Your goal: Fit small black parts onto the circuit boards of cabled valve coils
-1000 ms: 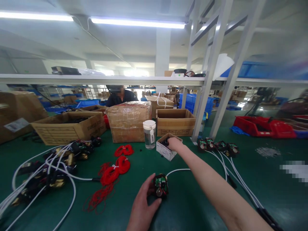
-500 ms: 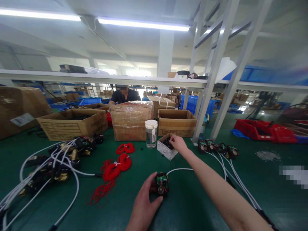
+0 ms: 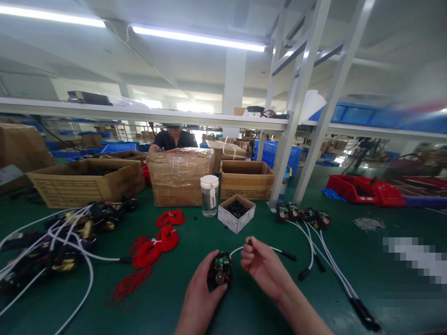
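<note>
My left hand (image 3: 203, 293) grips the sides of a black housing (image 3: 222, 271) with a green circuit board and a round silver part in it. A white cable (image 3: 275, 249) runs from the housing to the right, ending in a black plug. Just right of the housing, my right hand (image 3: 262, 267) is closed in a pinch on a small black part (image 3: 250, 242), too small to name more exactly. Farther back stands a small white-sided box (image 3: 234, 222) full of such small black parts, beside a clear jar (image 3: 209, 197) with a white lid.
Red wire bundles (image 3: 164, 245) and a heap of cabled black and brass assemblies (image 3: 75, 232) lie left. Several cabled housings (image 3: 293, 211) sit right, near a metal rack post (image 3: 286, 153). Cardboard boxes (image 3: 179, 181) line the back; a person (image 3: 174, 138) sits behind them.
My right hand has come out of the white-sided box, back toward me and beside the housing, with a small black part in its fingertips. My left hand still holds the housing.
</note>
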`<control>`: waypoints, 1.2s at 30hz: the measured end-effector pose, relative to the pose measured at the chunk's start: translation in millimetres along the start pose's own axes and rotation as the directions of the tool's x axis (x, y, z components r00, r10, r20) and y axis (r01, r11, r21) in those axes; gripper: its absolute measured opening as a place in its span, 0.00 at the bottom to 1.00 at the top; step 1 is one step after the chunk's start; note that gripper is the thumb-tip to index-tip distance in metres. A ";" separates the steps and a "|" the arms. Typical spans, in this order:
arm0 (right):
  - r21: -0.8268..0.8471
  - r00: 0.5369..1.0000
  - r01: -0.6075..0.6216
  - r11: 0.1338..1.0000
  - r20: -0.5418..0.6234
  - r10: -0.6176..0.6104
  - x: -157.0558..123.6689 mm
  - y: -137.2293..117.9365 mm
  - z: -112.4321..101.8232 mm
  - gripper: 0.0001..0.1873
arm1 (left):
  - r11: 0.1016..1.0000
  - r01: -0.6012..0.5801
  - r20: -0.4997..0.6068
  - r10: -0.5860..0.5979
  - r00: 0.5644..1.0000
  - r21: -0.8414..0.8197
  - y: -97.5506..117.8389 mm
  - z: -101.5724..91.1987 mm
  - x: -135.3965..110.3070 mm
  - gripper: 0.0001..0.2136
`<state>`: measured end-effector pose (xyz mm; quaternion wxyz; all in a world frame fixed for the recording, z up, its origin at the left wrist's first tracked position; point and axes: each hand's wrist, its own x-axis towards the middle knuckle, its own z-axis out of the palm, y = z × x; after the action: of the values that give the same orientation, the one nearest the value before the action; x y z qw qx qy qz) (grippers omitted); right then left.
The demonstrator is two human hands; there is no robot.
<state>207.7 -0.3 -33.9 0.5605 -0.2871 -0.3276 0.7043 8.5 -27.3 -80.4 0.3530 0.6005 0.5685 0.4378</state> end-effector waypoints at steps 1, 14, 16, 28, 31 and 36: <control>0.136 0.998 -0.055 0.989 0.025 0.052 -8.2 3.4 1.8 0.16 | 1.000 -0.011 -0.002 0.011 1.000 0.000 0.3 2.3 0.5 0.33; 0.365 0.998 -0.056 0.929 -0.016 0.067 -31.3 15.3 2.2 0.13 | 0.999 -0.047 0.020 0.047 0.999 -0.006 -2.2 10.0 -1.7 0.29; 0.370 0.996 -0.071 0.926 -0.030 0.089 -32.1 17.3 0.4 0.14 | 0.999 -0.043 0.019 0.043 0.999 -0.010 -0.7 9.8 -1.3 0.29; -0.153 0.995 -0.055 0.987 -0.096 0.041 -27.0 20.6 -9.6 0.16 | 0.998 -0.065 0.017 0.065 0.998 -0.015 1.8 8.9 -1.4 0.30; -0.557 0.998 0.019 0.830 -0.038 -0.047 -20.6 15.7 -7.7 0.10 | 0.998 -0.070 0.026 0.070 0.997 -0.004 2.4 8.6 -2.1 0.31; -0.832 0.982 0.185 0.523 0.138 -0.129 -16.1 9.8 -2.4 0.03 | 0.997 -0.072 0.038 0.072 0.997 0.000 1.7 8.4 -3.6 0.31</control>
<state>207.0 -17.2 -42.4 0.4048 -0.4692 -0.6660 0.4151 17.0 -30.4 -82.4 0.3473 0.6292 0.5399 0.4381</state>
